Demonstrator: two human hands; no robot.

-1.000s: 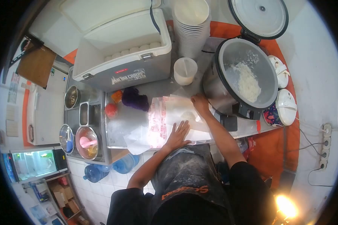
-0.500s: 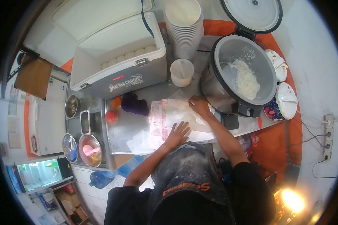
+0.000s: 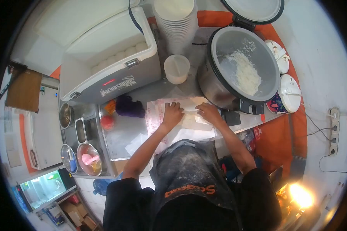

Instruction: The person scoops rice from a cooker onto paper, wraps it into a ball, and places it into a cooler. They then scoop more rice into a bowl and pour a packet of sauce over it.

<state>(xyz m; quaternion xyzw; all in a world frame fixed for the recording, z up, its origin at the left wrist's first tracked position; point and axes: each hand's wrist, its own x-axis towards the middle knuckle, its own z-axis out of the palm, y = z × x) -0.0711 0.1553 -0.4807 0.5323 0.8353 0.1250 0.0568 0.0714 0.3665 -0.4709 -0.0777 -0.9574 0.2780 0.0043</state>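
Observation:
White and pink-printed paper sheets lie on the metal counter in front of me. My left hand rests on the left part of the sheets with its fingers bent; what they hold, if anything, is too small to tell. Over the right part, near the rice cooker, my right hand has its fingertips curled at the edge of a pale sheet between both hands. The open rice cooker stands just beyond my right hand, with white rice inside.
Behind the counter sit a grey cooler box, a stack of white tubs and a translucent cup. A purple cloth and a red ball-like item lie to the left, near metal bowls. Lidded containers stand right.
My left hand has moved forward from the near edge of the paper to its upper part, and its fingers have bent. My right hand has shifted slightly nearer. The camera view has shifted.

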